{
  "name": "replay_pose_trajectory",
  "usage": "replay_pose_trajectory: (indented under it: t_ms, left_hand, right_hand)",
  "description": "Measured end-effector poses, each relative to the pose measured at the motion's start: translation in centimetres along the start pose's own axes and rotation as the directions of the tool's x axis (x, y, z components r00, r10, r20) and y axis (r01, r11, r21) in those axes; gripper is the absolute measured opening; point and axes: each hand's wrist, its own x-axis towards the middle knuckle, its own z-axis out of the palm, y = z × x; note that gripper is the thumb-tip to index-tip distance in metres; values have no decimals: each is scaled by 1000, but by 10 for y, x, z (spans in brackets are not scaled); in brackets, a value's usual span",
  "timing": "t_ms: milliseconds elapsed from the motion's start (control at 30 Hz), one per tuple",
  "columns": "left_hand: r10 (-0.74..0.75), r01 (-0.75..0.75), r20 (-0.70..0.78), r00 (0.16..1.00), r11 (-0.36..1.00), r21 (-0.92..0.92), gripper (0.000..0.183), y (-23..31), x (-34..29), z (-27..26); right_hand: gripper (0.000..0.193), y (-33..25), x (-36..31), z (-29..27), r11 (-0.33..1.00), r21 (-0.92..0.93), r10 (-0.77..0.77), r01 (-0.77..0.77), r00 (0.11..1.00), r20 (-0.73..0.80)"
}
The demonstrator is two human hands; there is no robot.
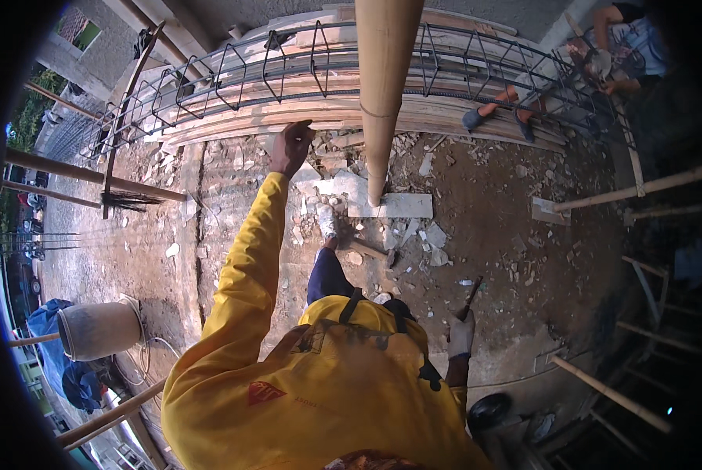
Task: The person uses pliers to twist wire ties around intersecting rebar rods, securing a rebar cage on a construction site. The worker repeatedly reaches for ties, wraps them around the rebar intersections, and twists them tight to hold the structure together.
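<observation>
My left hand (290, 150), bare and at the end of a stretched yellow sleeve, reaches forward toward the long rebar cage (315, 66). Its fingers are curled; anything small between them cannot be made out. Low on my right side, my right hand (460, 337), in a pale glove, is closed around a dark slim tool (474, 292) that points upward; its exact kind does not show. An upright bamboo pole (380, 102) rises just right of my left hand, its foot on a pale board (404, 205). Near my shoe lies a hammer (373, 249) with a wooden handle.
Stacked planks (233, 117) lie under the cage. At the far right, another person (629, 55) is by the cage's end. Rubble (437, 235) litters the ground. Bamboo poles (613, 392) slant in from both sides, and a pale barrel (100, 329) lies at left.
</observation>
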Motion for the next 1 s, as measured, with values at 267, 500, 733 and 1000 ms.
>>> replay_pose_trajectory:
  t_ms: [267,500,733,1000]
  left_hand:
    - [129,-121,295,947,992,-48,40,12,257,47]
    - [53,302,766,641,900,-315,42,-25,332,100]
    - [75,732,888,454,537,-420,44,-46,337,128]
    - [51,563,871,489,744,-359,44,-44,338,133]
  right_hand:
    - [29,-340,34,111,217,-814,-721,539,650,239]
    - [32,-556,75,222,11,-792,-363,610,740,565]
    - [27,-576,133,283,-131,-821,-399,555,729,556]
    - [32,-563,146,298,-47,-820,-388,570,746,541]
